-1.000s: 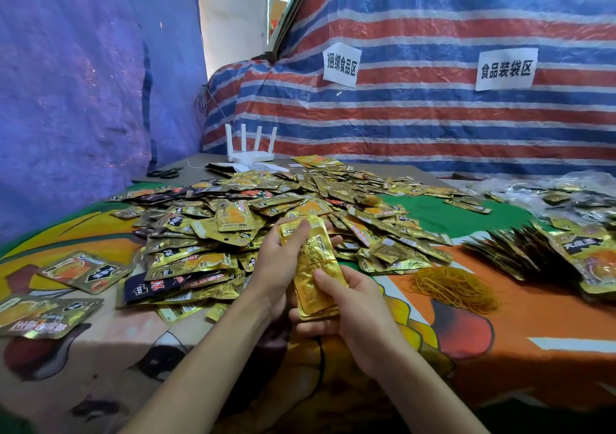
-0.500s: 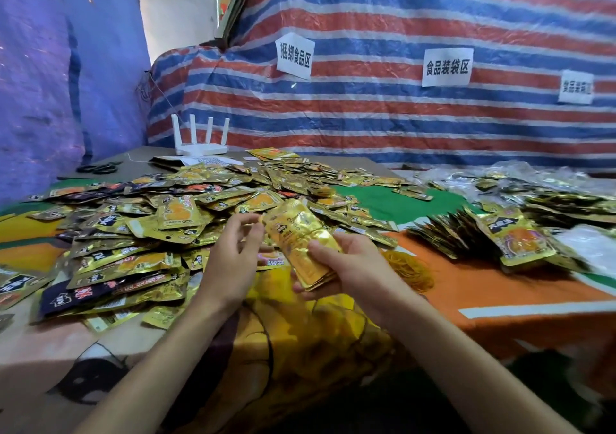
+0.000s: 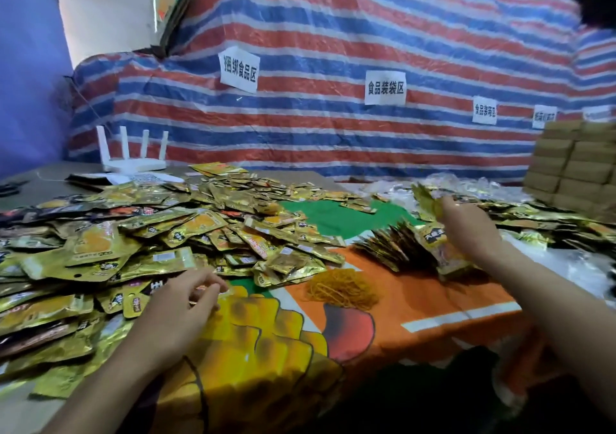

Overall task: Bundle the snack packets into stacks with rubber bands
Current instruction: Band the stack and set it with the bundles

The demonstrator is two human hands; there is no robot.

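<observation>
Packet stack (image 3: 427, 199) rightward in right hand (image 3: 468, 230)

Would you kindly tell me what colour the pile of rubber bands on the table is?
The rubber bands are yellow-orange; the head view shows them best.

White router (image 3: 136, 166) stands before striped tarp (image 3: 333, 26).

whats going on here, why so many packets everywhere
A person is bundling snacks. Their right grip holds a stack of shiny gold foil packets out over the fanned bundles on the right. Their left grip hovers, fingers loosely curled, at the near edge of the big loose heap of gold packets. A small mound of yellow rubber bands lies between them on the orange printed tablecloth.
</observation>
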